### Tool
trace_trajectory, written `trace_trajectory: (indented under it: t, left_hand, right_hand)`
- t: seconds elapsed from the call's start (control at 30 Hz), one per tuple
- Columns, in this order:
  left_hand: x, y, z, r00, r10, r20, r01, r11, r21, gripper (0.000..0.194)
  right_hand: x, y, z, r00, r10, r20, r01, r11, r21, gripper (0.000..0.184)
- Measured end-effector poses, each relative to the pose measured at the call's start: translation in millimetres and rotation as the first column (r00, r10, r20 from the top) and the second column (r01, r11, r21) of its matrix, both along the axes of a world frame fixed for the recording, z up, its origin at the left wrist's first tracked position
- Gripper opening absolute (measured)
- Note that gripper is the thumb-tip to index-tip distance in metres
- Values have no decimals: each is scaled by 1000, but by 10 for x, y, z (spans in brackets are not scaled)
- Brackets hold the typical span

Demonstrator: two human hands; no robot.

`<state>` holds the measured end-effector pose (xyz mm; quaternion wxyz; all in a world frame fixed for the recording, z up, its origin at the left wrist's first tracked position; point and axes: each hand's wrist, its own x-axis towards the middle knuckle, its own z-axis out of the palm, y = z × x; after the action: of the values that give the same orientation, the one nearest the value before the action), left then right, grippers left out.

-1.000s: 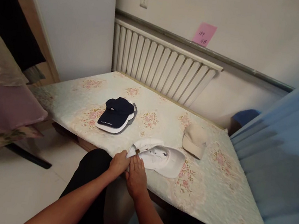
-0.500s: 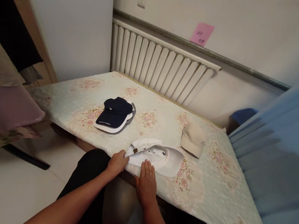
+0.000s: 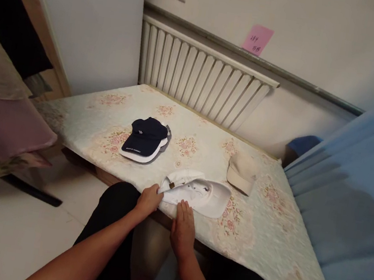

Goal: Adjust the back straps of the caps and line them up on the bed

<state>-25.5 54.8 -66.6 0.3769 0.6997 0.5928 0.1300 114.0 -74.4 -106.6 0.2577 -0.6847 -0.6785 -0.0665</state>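
White cap [image 3: 216, 204] lies, inside showing, at the near edge of the flowered cover [image 3: 284, 240]. The left hand [image 3: 148, 200] pinches its back end; the right hand [image 3: 184, 228], fingers outstretched, touches its near side.

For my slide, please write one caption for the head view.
Left hand grips a white cap, right hand at its near edge; stacked caps and a beige cap lie beyond.

Small lettering [image 3: 133, 150] on the navy cap [image 3: 148, 134] apparently ends "YOURSELF"; handwriting on the pink note [image 3: 260, 34] is unclear.
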Motion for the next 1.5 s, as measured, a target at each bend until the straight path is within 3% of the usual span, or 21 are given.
trace_trajectory:
  t: [0.37, 0.77, 0.87, 0.93, 1.0, 1.13, 1.2, 1.33, 1.5]
  left_hand:
    - [7, -26, 30, 1000, 15, 14, -15, 1000, -7, 17]
    - [1, -99, 59, 999, 26, 33, -26, 1000, 7, 24]
    - [-66, -235, 11, 998, 70, 7, -71, 989, 129, 19]
    - [-109, -357, -30, 998, 53, -43, -39, 959, 279, 16]
    - [-114, -462, -52, 992, -82, -92, 115, 890, 441, 12]
    - [27, -486, -36, 930, -340, -138, 333, 623, 707, 18]
    - [121, -414, -40, 897, -398, -191, 401, 551, 732, 22]
    - [188, -267, -121, 844, -439, -308, 520, 530, 669, 18]
    - [90, -237, -259, 823, -492, -284, 528, 481, 700, 21]
  right_hand:
    - [180, 340, 318, 983, -4, -183, 2, 1000, -14, 28]
    - [201, 443, 228, 953, -12, -304, 18, 1000, 15, 19]
    - [207, 430, 238, 952, 3, -306, 5, 1000, 24, 18]
    - [215, 422, 236, 953, 10, -304, -2, 1000, 26, 17]
    - [225, 417, 231, 954, 16, -298, -9, 1000, 25, 17]
    - [237, 400, 241, 962, 31, -273, -28, 999, 16, 17]
    - [240, 381, 254, 965, 44, -257, -42, 999, 15, 19]
    - [266, 328, 265, 968, 95, -234, -92, 995, 24, 22]
    - [348, 256, 234, 960, 183, -212, -179, 983, 39, 31]
